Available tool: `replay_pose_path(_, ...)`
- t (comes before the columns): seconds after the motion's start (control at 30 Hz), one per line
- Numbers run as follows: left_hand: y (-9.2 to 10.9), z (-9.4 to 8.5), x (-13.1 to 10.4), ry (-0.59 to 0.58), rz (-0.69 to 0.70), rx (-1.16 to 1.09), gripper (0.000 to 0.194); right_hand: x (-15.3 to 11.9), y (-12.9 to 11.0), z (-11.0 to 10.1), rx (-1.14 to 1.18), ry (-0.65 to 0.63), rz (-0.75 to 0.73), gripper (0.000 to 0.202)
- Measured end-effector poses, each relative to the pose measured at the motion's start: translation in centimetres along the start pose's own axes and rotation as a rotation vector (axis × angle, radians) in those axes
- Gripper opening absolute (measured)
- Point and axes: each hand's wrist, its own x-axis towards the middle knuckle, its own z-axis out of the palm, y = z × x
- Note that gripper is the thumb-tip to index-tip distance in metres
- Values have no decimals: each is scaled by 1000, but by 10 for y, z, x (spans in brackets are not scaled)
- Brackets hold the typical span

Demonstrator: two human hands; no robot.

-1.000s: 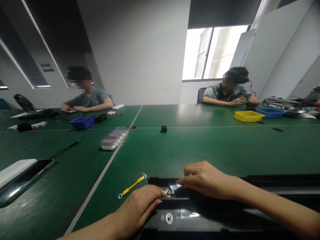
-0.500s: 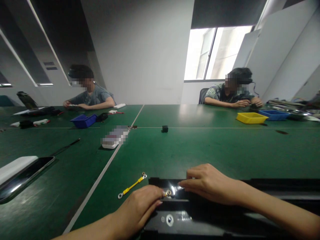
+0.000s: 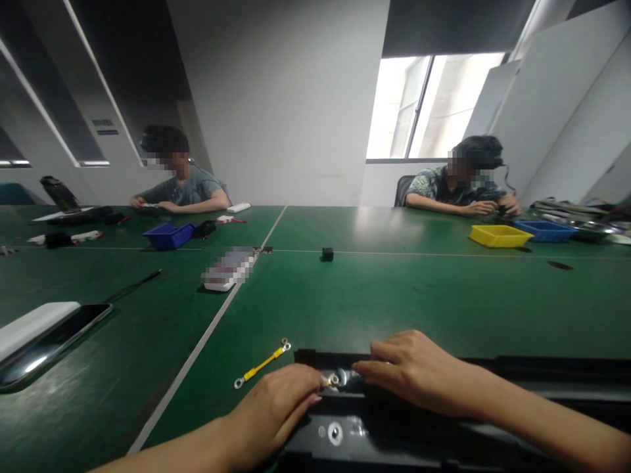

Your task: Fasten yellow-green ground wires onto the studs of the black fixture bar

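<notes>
My left hand (image 3: 280, 401) rests on the left end of a long black metal housing (image 3: 394, 420), its fingers closed on a cable with a ring terminal (image 3: 334, 381). Most of that cable is hidden under the fingers. From the right, my right hand (image 3: 411, 364) pinches a shiny metal wrench (image 3: 348, 376), whose head lies beside the ring terminal. The wrench's handle is largely covered by the fingers. On the table left of the housing lies a short yellow cable (image 3: 263, 363) with ring terminals at its ends.
Further out on the green table (image 3: 394, 295) are a small black cube (image 3: 327, 254), a white device (image 3: 229, 269), a phone (image 3: 59, 341), a blue bin (image 3: 168, 236) and a yellow bin (image 3: 500, 236). Two people sit at the far side, hands on small items.
The wrench's head has turned slightly beside the ring terminal, and my right hand has shifted a little. My left hand keeps its hold. The camera view has moved slightly.
</notes>
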Motion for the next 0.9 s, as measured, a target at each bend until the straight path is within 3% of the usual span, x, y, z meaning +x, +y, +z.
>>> replay_pose_path(0.47, -1, 0, 1, 7, 3, 19, 22, 0, -6, -1, -23, -15, -4, 27)
replay_pose_path(0.9, -2, 1, 1, 26, 43, 7, 21, -2, -10, 4, -49, 66, 12, 24)
